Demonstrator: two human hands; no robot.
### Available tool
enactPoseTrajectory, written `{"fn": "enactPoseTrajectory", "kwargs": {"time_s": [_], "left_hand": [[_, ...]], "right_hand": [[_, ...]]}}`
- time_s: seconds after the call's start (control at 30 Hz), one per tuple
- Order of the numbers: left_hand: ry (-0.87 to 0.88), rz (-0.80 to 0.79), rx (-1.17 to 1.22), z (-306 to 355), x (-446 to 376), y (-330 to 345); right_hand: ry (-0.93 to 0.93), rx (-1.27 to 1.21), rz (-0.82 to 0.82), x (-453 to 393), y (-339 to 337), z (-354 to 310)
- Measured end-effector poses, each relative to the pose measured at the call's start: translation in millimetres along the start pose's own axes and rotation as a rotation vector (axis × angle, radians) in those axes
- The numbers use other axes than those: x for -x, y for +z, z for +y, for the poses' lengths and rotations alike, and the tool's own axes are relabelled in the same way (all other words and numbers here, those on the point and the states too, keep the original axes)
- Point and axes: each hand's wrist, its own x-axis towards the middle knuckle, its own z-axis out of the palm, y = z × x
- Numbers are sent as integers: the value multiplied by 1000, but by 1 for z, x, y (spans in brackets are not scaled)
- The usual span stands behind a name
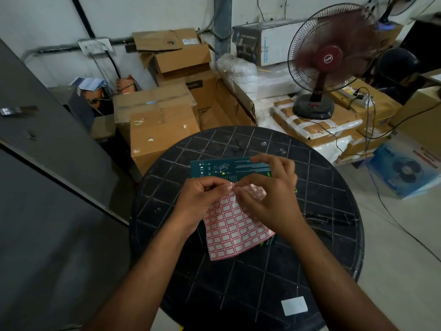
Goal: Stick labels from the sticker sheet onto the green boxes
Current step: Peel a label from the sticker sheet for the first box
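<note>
a round black plastic table with a moulded diamond grid filled the middle of the view, in a storeroom of stacked cardboard boxes, white plastic-wrapped bundles and trailing cables. a maroon table fan stood on the packages at the back right, its blades a blur. the green box lay flat on the table's far half, its near part hidden under the hands, and whether more than one box was there could not be told. the sticker sheet, a grid of red-bordered white labels, was held up over it. the left hand pinched the sheet's top edge with curled fingers, and the right hand pinched at the same corner, thumb and forefinger closed on it. a blank white label sat on the table's near rim. the box's white print and the fan's hub badge were too small to read.
</note>
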Motion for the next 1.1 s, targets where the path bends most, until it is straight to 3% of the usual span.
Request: {"fn": "enactPoseTrajectory", "kwargs": {"time_s": [0.3,0.63,0.8,1.1], "left_hand": [[53,-69,-61,-2,-2,-3],[66,-57,-83,-5,-2,-1],[69,-55,-84,-5,0,0],[61,-66,-99,-6,0,0]], "right_hand": [[218,-153,32,0,3,-7],[326,-242,-17,0,-1,-10],[272,-216,-80,2,-5,-8],[238,-172,-36,3,-3,-8]]}}
